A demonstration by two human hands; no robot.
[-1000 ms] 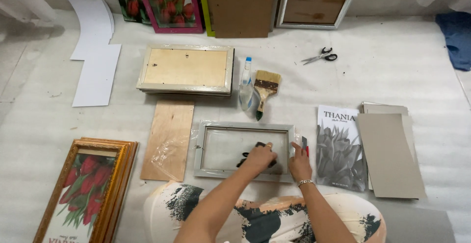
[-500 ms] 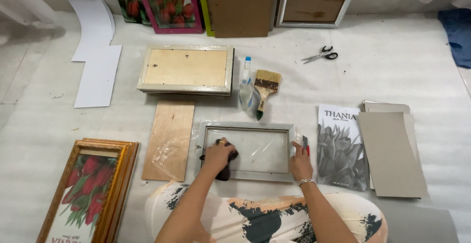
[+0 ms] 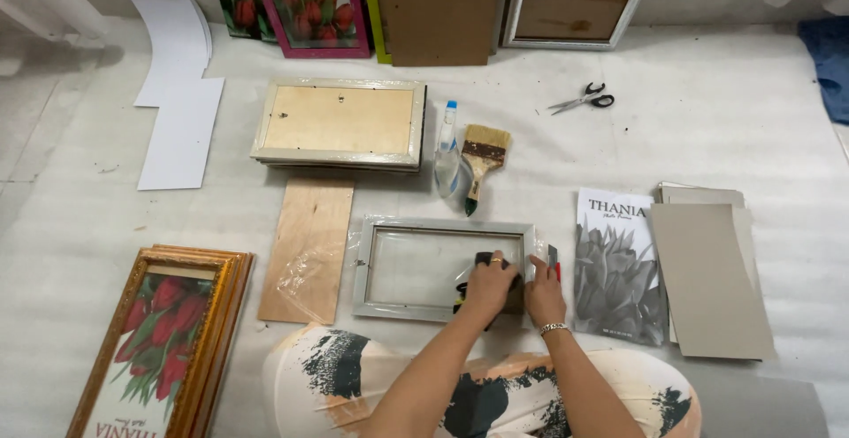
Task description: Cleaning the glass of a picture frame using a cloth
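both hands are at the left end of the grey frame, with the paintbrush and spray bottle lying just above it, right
Not quite: the head view shows both hands at the right end of the grey frame, not the left. The left hand presses a dark thing on the glass, and the right hand rests on the frame's right edge. The paintbrush and spray bottle do lie just above it.
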